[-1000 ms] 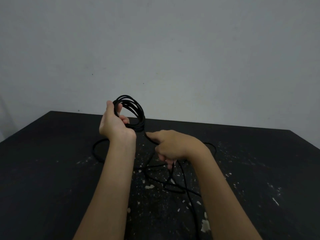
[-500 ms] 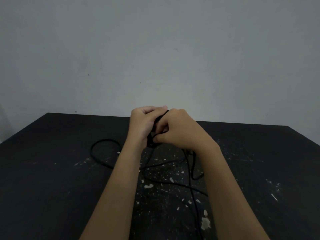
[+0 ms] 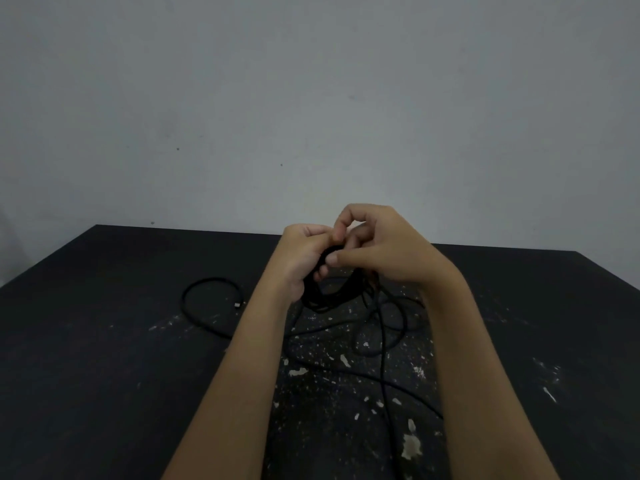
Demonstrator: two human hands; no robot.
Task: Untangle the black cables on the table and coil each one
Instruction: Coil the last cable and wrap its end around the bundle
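Left hand (image 3: 300, 263) grips cable coil (image 3: 325, 300), held above black table (image 3: 104, 375). Right hand (image 3: 384, 252) against it, fingers curled, thumb pressing coil top. Loose cable (image 3: 382, 375) trails from coil, loops below right wrist. Separate cable loop (image 3: 211, 279) with connector end lies left of left forearm.
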